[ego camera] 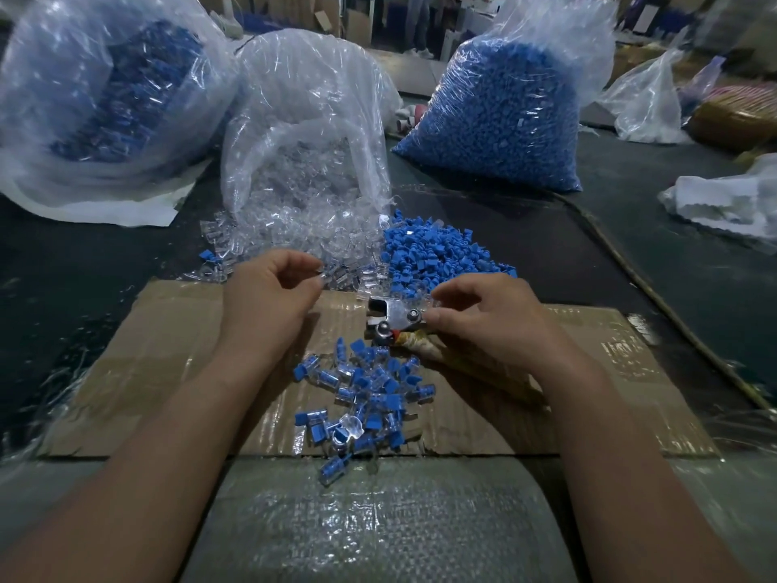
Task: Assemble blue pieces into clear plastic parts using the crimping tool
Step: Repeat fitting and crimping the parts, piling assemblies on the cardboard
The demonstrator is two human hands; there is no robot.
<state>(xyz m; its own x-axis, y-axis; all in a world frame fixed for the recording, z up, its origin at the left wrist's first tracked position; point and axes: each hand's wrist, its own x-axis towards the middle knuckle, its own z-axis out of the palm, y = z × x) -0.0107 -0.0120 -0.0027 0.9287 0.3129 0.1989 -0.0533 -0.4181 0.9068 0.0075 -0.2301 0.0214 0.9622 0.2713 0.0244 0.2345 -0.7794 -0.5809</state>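
Over cardboard (168,372), crimping tool (391,318), head leftward

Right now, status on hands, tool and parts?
Left hand pinches a clear part at the clear pile. Right hand grips crimping tool, mouth looks empty. Assembled pieces heaped on cardboard between the forearms.

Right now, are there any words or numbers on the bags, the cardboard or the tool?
None can be read.
The flat brown cardboard sheet shows only shiny tape.
The clear plastic bag of blue pieces bears no label.
The red and yellow handle wrap of the metal crimping tool is too blurred to tell.
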